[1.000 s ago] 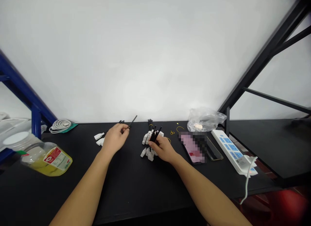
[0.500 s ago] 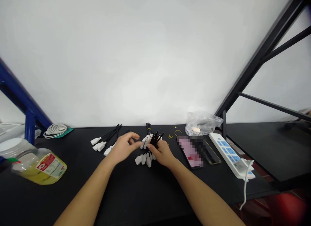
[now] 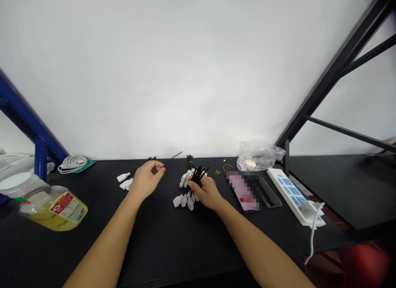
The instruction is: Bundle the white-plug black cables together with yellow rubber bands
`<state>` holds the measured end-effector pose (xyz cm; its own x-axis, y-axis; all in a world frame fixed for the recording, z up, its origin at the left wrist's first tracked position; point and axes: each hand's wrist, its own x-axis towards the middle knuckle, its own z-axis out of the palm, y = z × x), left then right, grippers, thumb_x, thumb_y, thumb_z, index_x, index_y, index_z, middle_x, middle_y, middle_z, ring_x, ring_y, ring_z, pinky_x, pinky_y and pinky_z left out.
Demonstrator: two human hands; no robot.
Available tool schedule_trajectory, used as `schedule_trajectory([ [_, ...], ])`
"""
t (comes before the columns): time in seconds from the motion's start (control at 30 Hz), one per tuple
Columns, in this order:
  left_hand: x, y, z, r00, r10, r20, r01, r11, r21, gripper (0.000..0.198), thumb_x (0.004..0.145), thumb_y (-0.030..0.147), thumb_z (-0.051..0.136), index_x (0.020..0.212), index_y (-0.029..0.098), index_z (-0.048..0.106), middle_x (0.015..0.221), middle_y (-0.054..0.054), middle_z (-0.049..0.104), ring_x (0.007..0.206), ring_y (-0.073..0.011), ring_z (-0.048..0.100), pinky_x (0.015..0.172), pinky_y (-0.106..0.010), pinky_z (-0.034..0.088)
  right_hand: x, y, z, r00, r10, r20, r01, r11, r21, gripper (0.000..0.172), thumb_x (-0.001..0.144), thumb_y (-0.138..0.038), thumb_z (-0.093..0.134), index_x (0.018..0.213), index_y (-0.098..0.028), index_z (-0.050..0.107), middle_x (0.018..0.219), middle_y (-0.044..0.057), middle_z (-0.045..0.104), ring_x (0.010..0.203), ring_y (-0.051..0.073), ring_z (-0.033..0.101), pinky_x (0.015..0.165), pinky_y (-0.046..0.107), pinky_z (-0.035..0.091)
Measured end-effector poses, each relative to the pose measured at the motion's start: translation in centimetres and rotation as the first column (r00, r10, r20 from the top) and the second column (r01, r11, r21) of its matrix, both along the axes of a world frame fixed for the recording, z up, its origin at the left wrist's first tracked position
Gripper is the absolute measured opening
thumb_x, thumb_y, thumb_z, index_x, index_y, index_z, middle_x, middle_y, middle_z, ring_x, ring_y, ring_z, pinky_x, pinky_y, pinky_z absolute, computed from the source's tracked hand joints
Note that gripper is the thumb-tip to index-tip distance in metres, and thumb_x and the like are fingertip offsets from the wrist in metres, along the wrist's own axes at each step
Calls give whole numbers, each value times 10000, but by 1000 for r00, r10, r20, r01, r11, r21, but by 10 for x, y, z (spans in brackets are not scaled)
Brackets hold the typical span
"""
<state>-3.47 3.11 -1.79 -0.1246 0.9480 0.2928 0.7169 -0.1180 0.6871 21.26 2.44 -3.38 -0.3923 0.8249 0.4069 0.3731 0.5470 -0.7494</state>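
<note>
My right hand [image 3: 204, 192] is closed around a bunch of short black cables [image 3: 198, 175], whose white connectors [image 3: 184, 200] hang below it. My left hand [image 3: 147, 177] pinches one black cable [image 3: 173, 157] that sticks out up and to the right; its other end is hidden by the hand. Just left of that hand, a few loose cables with white connectors [image 3: 126, 184] lie on the black table. Behind my right hand lies another bundle of black cables [image 3: 189, 159], tied with a yellow band and with white connectors toward me.
Yellow ties [image 3: 218, 172] lie right of the bundles. Further right are a phone [image 3: 243, 193], a dark phone-like slab [image 3: 271, 194], a clear plastic bag [image 3: 260, 155] and a white power strip [image 3: 293, 197]. A plastic jar [image 3: 58, 209] and a coiled white cable [image 3: 73, 164] are at left.
My left hand has moved left and closed on a single cable among the loose ones, lifting it. My right hand keeps its bunch in nearly the same place.
</note>
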Motion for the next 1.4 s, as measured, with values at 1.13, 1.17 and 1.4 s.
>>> schedule_trajectory([
  [1.13, 43, -20, -3, 897, -442, -24, 441, 897, -35, 103, 800, 226, 570, 795, 202, 670, 735, 13, 635, 631, -126, 566, 598, -236, 424, -2, -2, 5, 1000, -7, -24, 7, 1000, 17, 247, 939, -367, 572, 1087, -205, 685, 969, 41, 741, 890, 195, 695, 807, 283, 502],
  [1.17, 48, -22, -3, 878, -475, -55, 474, 880, -43, 104, 806, 221, 573, 763, 201, 665, 736, 11, 632, 641, -127, 566, 604, -238, 419, -3, -2, 6, 1000, 17, -16, -17, 1000, 20, 235, 945, -367, 565, 1059, -204, 690, 960, 40, 740, 884, 192, 693, 803, 279, 500],
  [1.4, 16, -5, -1, 967, -169, -191, 165, 986, -35, 276, 910, 429, 559, 1009, 229, 722, 1035, -52, 719, 868, -201, 664, 772, -295, 496, -3, -2, 10, 997, -1, 72, -2, 999, 51, 280, 974, -367, 507, 854, -181, 677, 739, 12, 661, 694, 148, 623, 678, 245, 450],
])
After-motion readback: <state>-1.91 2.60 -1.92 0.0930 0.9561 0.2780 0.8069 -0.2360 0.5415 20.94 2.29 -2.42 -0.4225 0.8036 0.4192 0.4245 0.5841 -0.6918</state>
